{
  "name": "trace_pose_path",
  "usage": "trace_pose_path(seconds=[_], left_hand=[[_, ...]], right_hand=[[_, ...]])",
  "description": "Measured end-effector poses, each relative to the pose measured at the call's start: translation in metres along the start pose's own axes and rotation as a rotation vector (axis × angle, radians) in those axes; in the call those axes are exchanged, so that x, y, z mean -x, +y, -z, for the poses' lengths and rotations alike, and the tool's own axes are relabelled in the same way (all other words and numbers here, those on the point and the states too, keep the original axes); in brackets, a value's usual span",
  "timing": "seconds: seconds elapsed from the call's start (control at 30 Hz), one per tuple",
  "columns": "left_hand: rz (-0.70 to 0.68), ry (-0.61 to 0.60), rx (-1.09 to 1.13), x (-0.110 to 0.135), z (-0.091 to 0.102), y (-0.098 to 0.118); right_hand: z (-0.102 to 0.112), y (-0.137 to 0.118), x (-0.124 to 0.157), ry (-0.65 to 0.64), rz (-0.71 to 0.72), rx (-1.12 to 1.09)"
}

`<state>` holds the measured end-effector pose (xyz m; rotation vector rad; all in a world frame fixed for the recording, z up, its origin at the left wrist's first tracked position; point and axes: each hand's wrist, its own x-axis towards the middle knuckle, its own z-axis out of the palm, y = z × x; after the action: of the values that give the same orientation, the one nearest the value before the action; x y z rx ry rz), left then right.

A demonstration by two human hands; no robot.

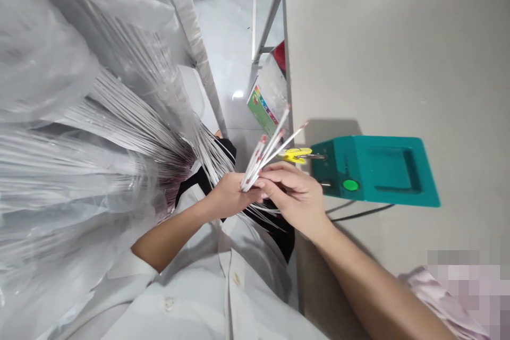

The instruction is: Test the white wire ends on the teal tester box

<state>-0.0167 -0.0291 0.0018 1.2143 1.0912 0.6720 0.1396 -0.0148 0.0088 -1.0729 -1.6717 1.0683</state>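
Note:
My left hand (229, 194) is closed round a small bunch of thin white wires with red tips (265, 149), which fan upward toward the right. My right hand (292, 191) pinches the same bunch from the right, fingers pressed together against the left hand. The red tips point toward a teal box device (382, 170) with a green button (350, 185) and a yellow clip (295, 154) on its left side. A large mass of long white wires in clear plastic (119, 117) lies to my left across my lap.
The teal device stands on a pale grey table (398, 53); a black cable (358, 215) runs from it. A colourful packet (263, 109) leans by the table's edge. Metal frame legs (199, 48) stand over a shiny floor beyond.

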Motion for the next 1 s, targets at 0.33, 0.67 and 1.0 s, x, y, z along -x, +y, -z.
trace_pose_path(seconds=[0.33,0.67,1.0], left_hand=[[0.064,-0.002,0.057,-0.003,-0.001,-0.009],[0.077,0.113,0.306,-0.001,0.006,-0.005],[0.017,0.328,0.217,0.004,-0.001,0.001]], right_hand=[[-0.006,0.009,0.005,0.026,-0.106,-0.061],[-0.008,0.012,0.004,0.037,-0.17,-0.192],[-0.006,0.016,0.004,0.019,-0.045,-0.085]])
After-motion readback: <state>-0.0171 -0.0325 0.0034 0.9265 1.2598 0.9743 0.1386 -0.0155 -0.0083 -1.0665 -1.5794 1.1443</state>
